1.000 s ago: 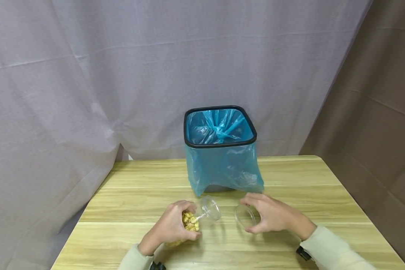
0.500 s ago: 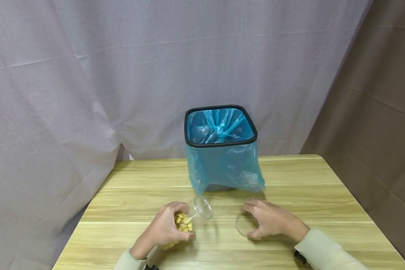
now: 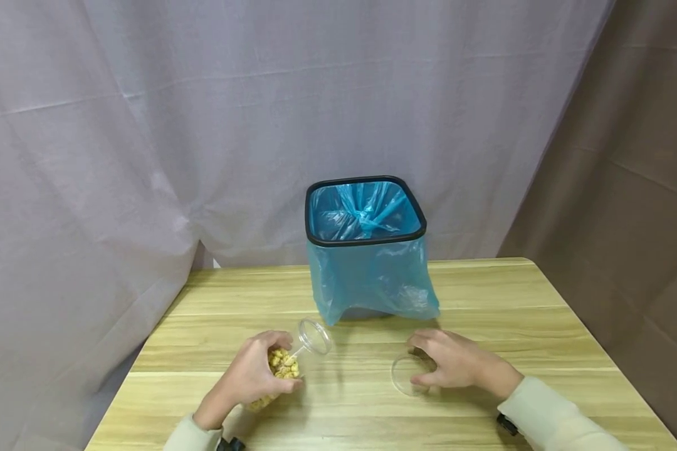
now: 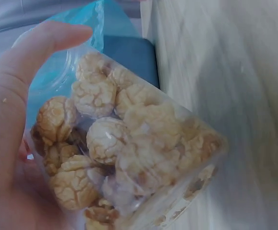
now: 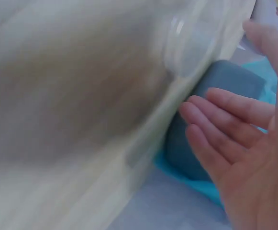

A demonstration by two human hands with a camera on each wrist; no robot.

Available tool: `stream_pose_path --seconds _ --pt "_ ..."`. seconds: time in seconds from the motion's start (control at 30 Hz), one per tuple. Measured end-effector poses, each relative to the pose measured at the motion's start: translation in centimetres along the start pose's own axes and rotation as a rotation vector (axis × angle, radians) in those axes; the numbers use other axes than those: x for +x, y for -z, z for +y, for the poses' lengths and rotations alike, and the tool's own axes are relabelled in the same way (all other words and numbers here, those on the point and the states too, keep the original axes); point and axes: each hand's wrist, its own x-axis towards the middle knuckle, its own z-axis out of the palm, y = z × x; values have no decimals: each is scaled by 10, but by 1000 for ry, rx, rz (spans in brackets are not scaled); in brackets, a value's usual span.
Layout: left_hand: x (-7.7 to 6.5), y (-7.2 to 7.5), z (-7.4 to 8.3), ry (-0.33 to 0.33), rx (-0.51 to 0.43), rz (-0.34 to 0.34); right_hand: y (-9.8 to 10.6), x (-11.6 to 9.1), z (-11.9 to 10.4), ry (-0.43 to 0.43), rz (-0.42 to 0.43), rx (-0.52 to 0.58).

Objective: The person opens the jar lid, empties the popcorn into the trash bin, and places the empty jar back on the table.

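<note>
My left hand [image 3: 254, 369] grips a clear plastic jar [image 3: 314, 337] of yellowish popcorn [image 3: 282, 363]. The jar leans over to the right with its mouth uncovered. Up close in the left wrist view, round popcorn pieces [image 4: 105, 139] press against the clear wall, and the thumb lies along the jar's side. A clear round lid [image 3: 403, 376] lies flat on the table. Over the lid's right edge is my right hand [image 3: 457, 360], its thumb and fingers spread apart. In the right wrist view the fingers [image 5: 225, 124] are extended with nothing between them, and the lid [image 5: 191, 43] shows beyond.
Behind both hands a bin [image 3: 367, 243] with a black rim and a blue bag liner [image 3: 378, 282] stands on the wooden table [image 3: 485, 300]. A grey curtain [image 3: 248, 125] hangs at the back, and a brown one [image 3: 615, 219] borders the right side.
My left hand has carried the jar to the left, away from the lid. My right hand has lowered the lid flat onto the table and let go of it.
</note>
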Motion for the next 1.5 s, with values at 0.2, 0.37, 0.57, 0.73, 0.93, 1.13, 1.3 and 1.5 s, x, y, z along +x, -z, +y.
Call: stream_pose_path --seconds 0.2,0.37,0.57,0.73,0.93,1.13,1.3,1.5 --pt "4 22 -7 8 41 39 30 -9 12 -65 -83 49" --pt "7 43 -13 -18 83 83 60 -15 24 -122 -42 2" --pt "16 70 -12 -38 125 120 110 -12 27 -254 11 -89" --pt "25 95 -4 -21 190 142 151 0 21 -313 47 -112" --pt "42 124 11 -95 272 200 188 17 16 -332 79 -149" --pt "61 143 32 -147 327 199 207 36 12 -301 101 -218" --pt "79 150 46 -160 373 184 215 51 9 -276 103 -242" --pt "100 160 60 -140 400 160 216 68 10 -246 118 -252"
